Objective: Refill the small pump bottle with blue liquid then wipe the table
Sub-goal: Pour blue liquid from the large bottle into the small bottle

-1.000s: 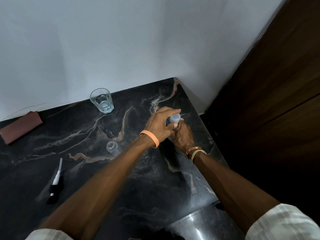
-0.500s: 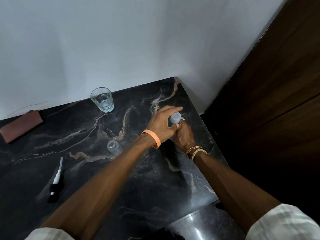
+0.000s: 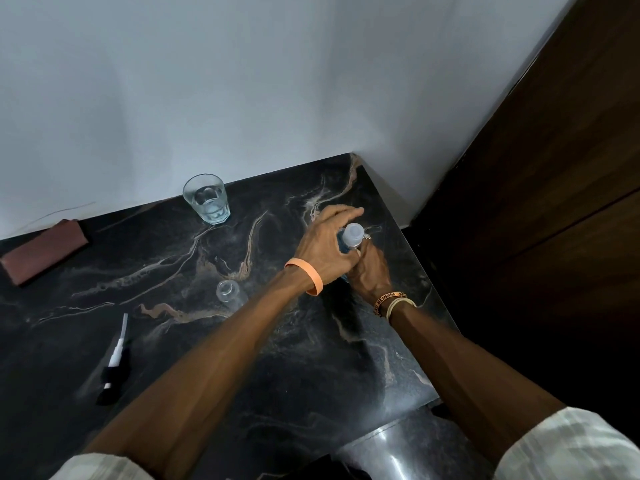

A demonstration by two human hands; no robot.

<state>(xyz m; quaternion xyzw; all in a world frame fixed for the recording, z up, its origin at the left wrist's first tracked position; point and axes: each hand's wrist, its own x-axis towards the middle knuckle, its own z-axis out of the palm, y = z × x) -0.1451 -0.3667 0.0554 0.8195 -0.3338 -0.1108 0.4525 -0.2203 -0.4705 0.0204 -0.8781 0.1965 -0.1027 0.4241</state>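
Both hands work at the refill bottle (image 3: 343, 242), which stands near the right edge of the table (image 3: 311, 375). The left hand (image 3: 322, 244) curls round its pale cap (image 3: 354, 233) from above, with one finger stretched out. The right hand (image 3: 369, 268) wraps the body lower down, so most of the blue liquid is hidden. The pump bottle (image 3: 228, 291) stands open and apart, just beside the left forearm, and its pump (image 3: 114, 360) lies well off to the left.

The risks appear to come from position. A cap that gives suddenly could jerk the refill bottle and slosh blue liquid over the edge. The left forearm passes so close to the pump bottle that drawing it back could topple the bottle. Its neck looks narrow, so a quick pour would likely spill. The glass (image 3: 206, 199) and the cloth (image 3: 43, 251) sit against the wall, out of the way.
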